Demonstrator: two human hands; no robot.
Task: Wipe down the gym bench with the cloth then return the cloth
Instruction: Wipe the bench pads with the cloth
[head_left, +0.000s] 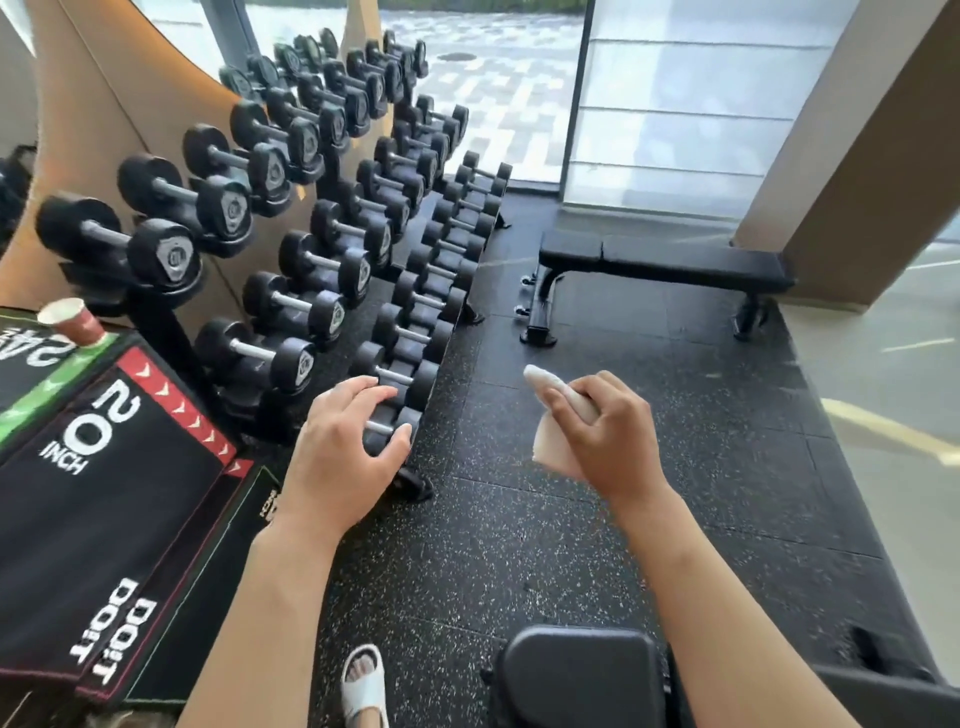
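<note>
Fingers (566, 410) of right hand (608, 436) curl round folded white cloth (550, 452), left hand (348, 447) loosely spread and holding nothing, while flat black padded gym bench (670, 260) stands well ahead across speckled rubber floor (519, 519); judgement: approach, unfold cloth, wipe pad end to end.

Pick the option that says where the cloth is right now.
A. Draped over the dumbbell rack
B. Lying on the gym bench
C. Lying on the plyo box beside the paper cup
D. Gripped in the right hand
D. The right hand is curled round the folded white cloth, held in the air above the rubber floor, while the black gym bench stands bare farther ahead by the window.
</note>
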